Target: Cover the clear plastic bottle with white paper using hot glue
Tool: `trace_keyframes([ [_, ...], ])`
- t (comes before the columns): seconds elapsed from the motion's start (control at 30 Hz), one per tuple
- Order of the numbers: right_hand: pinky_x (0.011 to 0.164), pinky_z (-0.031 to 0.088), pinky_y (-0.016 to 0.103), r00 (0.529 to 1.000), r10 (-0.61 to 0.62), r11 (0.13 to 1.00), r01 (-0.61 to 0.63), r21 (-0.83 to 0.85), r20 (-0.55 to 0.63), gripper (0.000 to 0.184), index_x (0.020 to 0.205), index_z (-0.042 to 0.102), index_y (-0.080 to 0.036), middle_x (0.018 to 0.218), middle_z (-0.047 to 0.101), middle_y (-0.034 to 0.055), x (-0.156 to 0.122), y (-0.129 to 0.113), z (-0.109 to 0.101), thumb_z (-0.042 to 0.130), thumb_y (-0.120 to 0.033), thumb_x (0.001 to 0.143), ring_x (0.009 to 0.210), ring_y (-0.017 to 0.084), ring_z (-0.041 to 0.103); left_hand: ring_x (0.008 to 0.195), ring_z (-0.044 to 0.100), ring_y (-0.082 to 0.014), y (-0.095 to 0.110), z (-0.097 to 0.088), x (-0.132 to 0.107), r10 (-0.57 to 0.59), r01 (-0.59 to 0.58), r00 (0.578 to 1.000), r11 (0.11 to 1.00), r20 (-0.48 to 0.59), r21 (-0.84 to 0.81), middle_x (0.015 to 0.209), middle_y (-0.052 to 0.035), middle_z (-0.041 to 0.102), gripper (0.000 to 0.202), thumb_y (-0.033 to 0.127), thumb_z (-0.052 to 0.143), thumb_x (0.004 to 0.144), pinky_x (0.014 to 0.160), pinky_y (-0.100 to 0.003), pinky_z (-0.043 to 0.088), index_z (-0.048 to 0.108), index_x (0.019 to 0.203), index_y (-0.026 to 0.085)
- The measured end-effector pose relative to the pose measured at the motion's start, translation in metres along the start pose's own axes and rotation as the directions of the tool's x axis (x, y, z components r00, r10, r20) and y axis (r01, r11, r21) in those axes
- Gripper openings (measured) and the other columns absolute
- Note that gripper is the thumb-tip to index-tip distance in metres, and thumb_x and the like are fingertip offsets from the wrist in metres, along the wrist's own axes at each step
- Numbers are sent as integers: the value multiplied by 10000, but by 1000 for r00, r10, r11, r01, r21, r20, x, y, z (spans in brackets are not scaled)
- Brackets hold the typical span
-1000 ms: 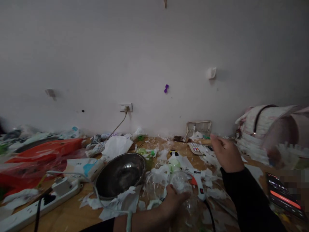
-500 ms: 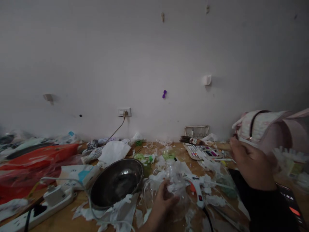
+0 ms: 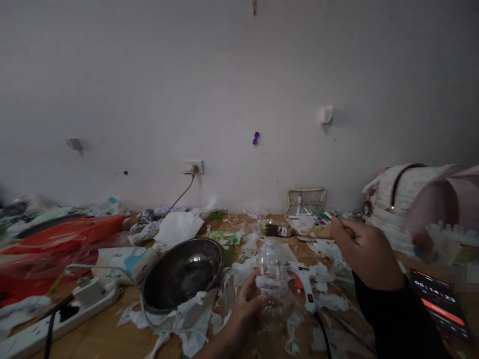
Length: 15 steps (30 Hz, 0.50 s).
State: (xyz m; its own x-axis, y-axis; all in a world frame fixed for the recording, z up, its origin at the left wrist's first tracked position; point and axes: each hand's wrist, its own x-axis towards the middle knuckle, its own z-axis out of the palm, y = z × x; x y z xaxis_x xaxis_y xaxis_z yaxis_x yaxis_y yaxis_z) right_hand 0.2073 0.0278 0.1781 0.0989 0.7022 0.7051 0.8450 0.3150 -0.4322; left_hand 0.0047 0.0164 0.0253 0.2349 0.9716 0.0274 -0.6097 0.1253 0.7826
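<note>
My left hand (image 3: 247, 301) is wrapped round a clear plastic bottle (image 3: 270, 276) that stands upright at the lower middle of the wooden table (image 3: 105, 334). My right hand (image 3: 364, 253), in a black sleeve, is closed on the handle of a paintbrush (image 3: 279, 230). The brush points left, with its dark bristles above and just behind the bottle's top. A white glue gun (image 3: 306, 289) lies between the two hands.
A dark metal bowl (image 3: 183, 271) sits left of the bottle among torn white paper scraps (image 3: 187, 319). A power strip (image 3: 56, 319) and red plastic bag (image 3: 56, 244) lie at the left. A phone (image 3: 439, 301) and a pink bag (image 3: 419, 199) are at the right.
My right hand has swung the brush left from the paint set toward the bottle. My left hand has turned the bottle more upright.
</note>
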Motion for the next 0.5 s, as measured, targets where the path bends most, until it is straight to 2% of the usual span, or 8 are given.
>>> trace_keyframes([
  [0.2, 455, 238, 276, 972, 54, 997, -39, -71, 230, 397, 466, 340, -225, 434, 378, -23, -6, -8, -8, 315, -474, 774, 434, 136, 366, 989, 622, -260, 2, 0, 1, 19, -23, 998, 997, -59, -72, 1077, -70, 672, 521, 349, 770, 589, 801, -327, 486, 599, 1069, 240],
  [0.27, 448, 240, 279, 948, 38, 997, -13, -79, 315, 408, 463, 322, -226, 434, 398, -16, -9, -10, -13, 297, -488, 776, 431, 140, 378, 1000, 617, -276, 3, 2, 1, 30, -35, 997, 997, -73, -67, 1064, -74, 677, 504, 367, 756, 594, 796, -349, 494, 601, 1056, 237],
  [0.37, 442, 258, 283, 926, -1, 996, 34, -81, 377, 416, 463, 308, -230, 433, 413, -7, -12, -8, -21, 294, -497, 781, 432, 149, 393, 1009, 611, -298, 5, 5, 2, 47, -50, 995, 998, -83, -41, 1020, -78, 687, 513, 397, 753, 574, 790, -377, 503, 607, 1036, 228],
  [0.43, 440, 280, 284, 914, -10, 997, 43, -71, 406, 429, 462, 322, -233, 441, 437, 2, -13, -5, -27, 289, -512, 785, 434, 155, 411, 1015, 608, -296, 6, 8, 1, 57, -60, 995, 997, -79, -38, 1012, -77, 686, 480, 420, 725, 605, 798, -387, 504, 609, 1031, 231],
  [0.5, 441, 290, 283, 882, -33, 997, 61, -44, 471, 449, 461, 327, -232, 452, 447, 4, -14, -3, -31, 280, -536, 787, 438, 157, 427, 1008, 611, -292, 7, 9, 0, 44, -47, 996, 998, -83, -29, 1005, -73, 686, 440, 453, 689, 642, 806, -397, 506, 616, 1019, 237],
])
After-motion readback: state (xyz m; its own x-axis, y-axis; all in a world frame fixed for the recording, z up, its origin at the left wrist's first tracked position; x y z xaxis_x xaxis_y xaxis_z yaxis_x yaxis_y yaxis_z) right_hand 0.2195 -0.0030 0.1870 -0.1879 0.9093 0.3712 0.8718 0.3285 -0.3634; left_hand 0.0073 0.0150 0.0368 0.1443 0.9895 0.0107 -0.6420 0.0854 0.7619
